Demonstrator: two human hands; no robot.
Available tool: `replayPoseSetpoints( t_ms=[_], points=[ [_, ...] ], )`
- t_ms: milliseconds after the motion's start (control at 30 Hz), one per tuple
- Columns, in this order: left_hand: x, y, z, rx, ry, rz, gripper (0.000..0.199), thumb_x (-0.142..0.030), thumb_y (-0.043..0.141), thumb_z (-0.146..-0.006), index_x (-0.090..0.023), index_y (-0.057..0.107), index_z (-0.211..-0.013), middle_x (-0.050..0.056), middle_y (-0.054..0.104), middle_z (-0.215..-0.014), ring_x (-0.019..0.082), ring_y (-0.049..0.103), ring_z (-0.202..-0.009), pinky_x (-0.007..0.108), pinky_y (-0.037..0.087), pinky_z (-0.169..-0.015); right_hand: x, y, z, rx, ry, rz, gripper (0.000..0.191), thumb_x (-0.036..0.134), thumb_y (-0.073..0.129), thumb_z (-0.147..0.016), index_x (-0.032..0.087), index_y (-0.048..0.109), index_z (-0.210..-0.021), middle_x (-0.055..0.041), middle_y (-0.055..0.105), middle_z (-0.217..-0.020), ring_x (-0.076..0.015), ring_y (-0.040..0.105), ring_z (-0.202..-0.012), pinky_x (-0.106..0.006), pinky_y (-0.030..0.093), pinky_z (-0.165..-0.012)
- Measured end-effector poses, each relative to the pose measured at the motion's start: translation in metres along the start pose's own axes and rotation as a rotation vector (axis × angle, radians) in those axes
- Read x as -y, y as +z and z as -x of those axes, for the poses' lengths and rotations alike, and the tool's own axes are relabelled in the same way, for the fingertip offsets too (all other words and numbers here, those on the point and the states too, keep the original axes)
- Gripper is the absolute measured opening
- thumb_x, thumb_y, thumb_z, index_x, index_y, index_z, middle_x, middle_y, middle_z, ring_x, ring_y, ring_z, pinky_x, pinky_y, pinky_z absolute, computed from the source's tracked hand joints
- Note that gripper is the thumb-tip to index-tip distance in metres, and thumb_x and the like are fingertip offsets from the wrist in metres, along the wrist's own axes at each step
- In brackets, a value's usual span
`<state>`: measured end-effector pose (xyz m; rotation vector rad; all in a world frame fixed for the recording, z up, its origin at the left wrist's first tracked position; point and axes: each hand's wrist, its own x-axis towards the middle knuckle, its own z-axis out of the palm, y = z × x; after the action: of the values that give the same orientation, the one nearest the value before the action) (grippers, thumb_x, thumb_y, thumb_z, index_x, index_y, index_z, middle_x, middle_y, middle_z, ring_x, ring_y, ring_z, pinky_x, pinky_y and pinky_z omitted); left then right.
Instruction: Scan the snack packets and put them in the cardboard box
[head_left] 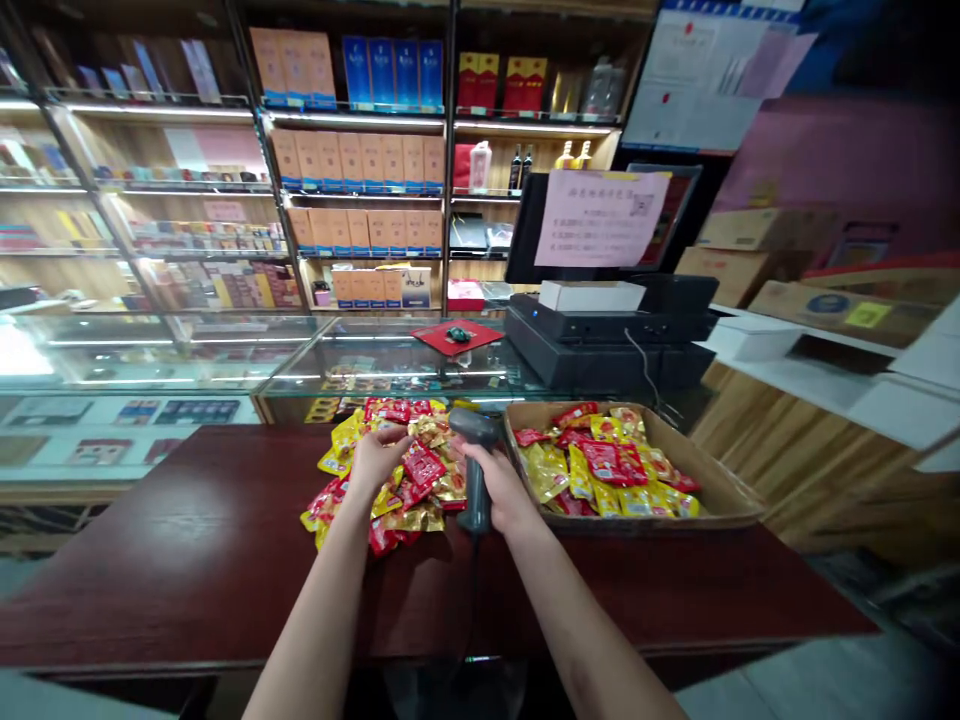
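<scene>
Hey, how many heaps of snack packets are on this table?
2. One loose heap lies on the table by the left hand; the other heap is in the cardboard box, right of the scanner. I see no third.

On my feed, the left hand (pixel 381 457) hides some packets (pixel 422 466) near the table's (pixel 172 530) far edge. The near left corner is cut off, both forearms (pixel 319 625) too, and I can't read the pink sheet's (pixel 602 220) small print.
</scene>
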<state>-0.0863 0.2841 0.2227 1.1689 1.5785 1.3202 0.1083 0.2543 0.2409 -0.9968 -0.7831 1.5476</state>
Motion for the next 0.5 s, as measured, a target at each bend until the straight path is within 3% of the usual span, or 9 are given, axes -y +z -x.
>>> replayPoseSetpoints(
  t_ms=[133,300,400,500],
  points=[
    [0.022,-0.014,0.004,-0.041,-0.056,0.043,0.041,-0.03,0.08,-0.063,-0.013,0.074,-0.1,0.01,0.074,-0.093,0.017,0.067,-0.065,0.025,0.053,-0.055,-0.019,0.014,-0.008,-0.001,-0.021,0.108,0.036,0.032,0.072,-0.064,0.016,0.072,-0.096,-0.0053,0.074,-0.102,-0.0204,0.065,-0.102,-0.027,0.047,-0.088],
    [0.044,-0.011,0.012,-0.015,-0.101,0.089,0.042,-0.026,0.077,-0.067,-0.013,0.072,-0.107,0.008,0.074,-0.079,0.018,0.067,-0.064,0.026,0.052,-0.056,-0.035,0.018,-0.014,-0.047,-0.043,0.285,0.033,0.037,0.071,-0.065,0.015,0.072,-0.09,-0.0011,0.072,-0.079,-0.0191,0.063,-0.082,-0.027,0.045,-0.076],
    [0.048,-0.004,0.019,-0.015,-0.072,-0.049,0.042,-0.026,0.073,-0.072,-0.014,0.07,-0.112,0.008,0.074,-0.08,0.02,0.068,-0.067,0.028,0.051,-0.062,-0.042,0.017,-0.017,-0.043,-0.045,0.334,0.026,0.035,0.07,-0.065,0.016,0.07,-0.082,0.0014,0.067,-0.068,-0.0164,0.059,-0.073,-0.025,0.042,-0.068],
    [0.047,0.003,0.027,-0.034,0.039,-0.297,0.041,-0.026,0.066,-0.077,-0.014,0.068,-0.116,0.012,0.074,-0.094,0.022,0.069,-0.078,0.031,0.05,-0.074,-0.046,0.016,-0.02,-0.048,-0.002,0.317,0.021,0.032,0.07,-0.065,0.016,0.068,-0.078,0.0035,0.062,-0.061,-0.0127,0.054,-0.06,-0.023,0.039,-0.058]
  ],
)
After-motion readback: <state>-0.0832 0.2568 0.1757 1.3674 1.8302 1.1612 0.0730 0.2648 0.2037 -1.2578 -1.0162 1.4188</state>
